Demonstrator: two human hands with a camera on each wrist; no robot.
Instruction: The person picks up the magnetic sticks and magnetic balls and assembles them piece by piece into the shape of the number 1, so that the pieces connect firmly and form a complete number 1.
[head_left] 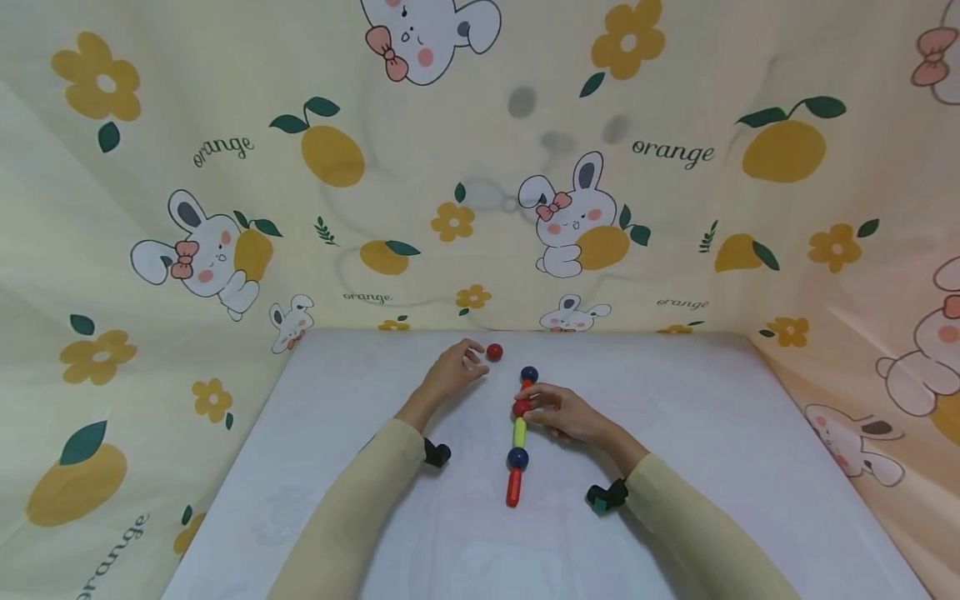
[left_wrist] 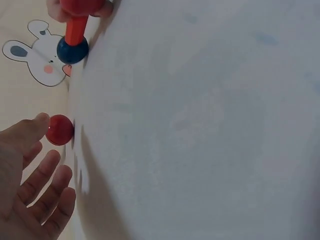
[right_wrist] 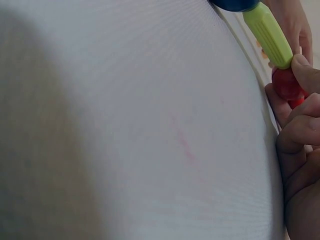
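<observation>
A row of joined magnetic-looking balls and rods lies on the white table, running away from me. From the far end it has a blue ball point(head_left: 529, 374), a short red rod point(left_wrist: 76, 31), a red ball point(right_wrist: 287, 84), a yellow-green rod point(head_left: 520, 433), another blue ball point(head_left: 518, 458) and a red rod point(head_left: 513, 487). My right hand point(head_left: 566, 414) pinches the red ball in the row between thumb and fingers. Beyond the row's far left sits a loose red ball point(head_left: 494, 352). My left hand point(head_left: 452, 371) is beside it, fingers loosely spread, gripping nothing; whether the thumb touches it I cannot tell.
The white tabletop point(head_left: 645, 367) stretches around both arms. A patterned cloth point(head_left: 420, 167) with rabbits and oranges rises behind the table and along its sides. Dark straps with small cameras point(head_left: 606, 497) sit at both wrists.
</observation>
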